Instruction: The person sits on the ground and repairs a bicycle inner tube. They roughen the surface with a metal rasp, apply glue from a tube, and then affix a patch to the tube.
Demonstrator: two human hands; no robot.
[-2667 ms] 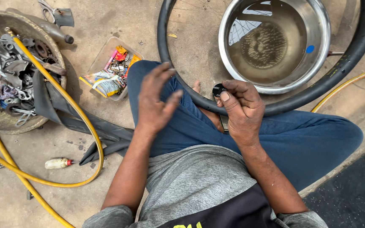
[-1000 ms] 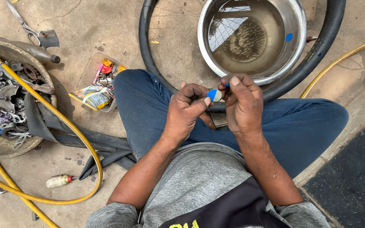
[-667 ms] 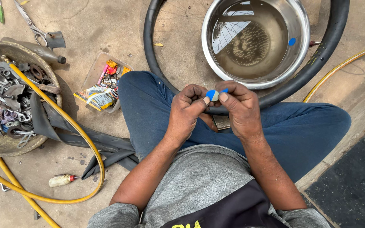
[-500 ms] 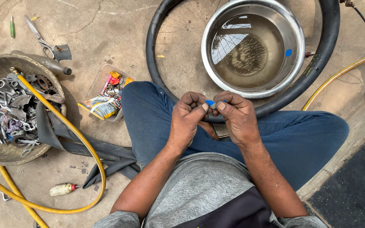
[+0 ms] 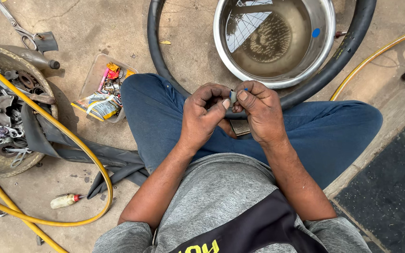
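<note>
Seen from above, a seated person in blue trousers brings both hands together over the lap: the left hand (image 5: 205, 115) and the right hand (image 5: 258, 110) pinch a small grey-and-blue piece (image 5: 233, 96) between thumbs and fingertips, just above the knees. A black rubber inner tube (image 5: 305, 91) loops across the legs and around a steel bowl of murky water (image 5: 273, 40) on the concrete floor. To the person's left sit a clear tray of small packets (image 5: 101, 91), a round pan of metal tools (image 5: 5, 112) and a yellow hose (image 5: 78, 145).

Small grey piece (image 5: 233, 96), mostly hidden between fingertips (image 5: 225, 103).
</note>
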